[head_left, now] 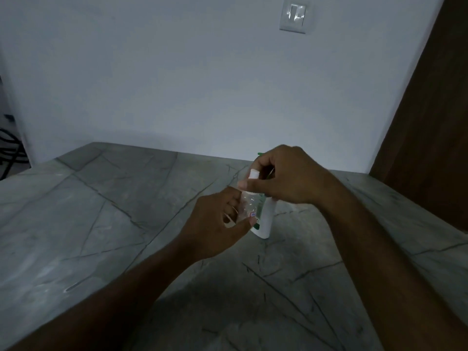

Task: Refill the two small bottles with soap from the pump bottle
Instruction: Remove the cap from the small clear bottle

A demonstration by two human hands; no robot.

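My left hand [215, 219] grips a small clear bottle [248, 207] by its body, a little above the grey marble counter [126, 224]. The fingers of my right hand [286, 176] pinch the bottle's white cap [253, 173] from above. Right behind the small bottle stands the white pump bottle [267, 219] with green print; its green pump top [260, 154] peeks out beside my right hand, and most of it is hidden by my hands. A second small bottle is not in view.
The counter meets a pale wall [177, 84] at the back, with a light switch [293, 17] high up. A brown wooden door [430, 122] stands at the right. The counter's left edge drops off near dark cables [10, 148].
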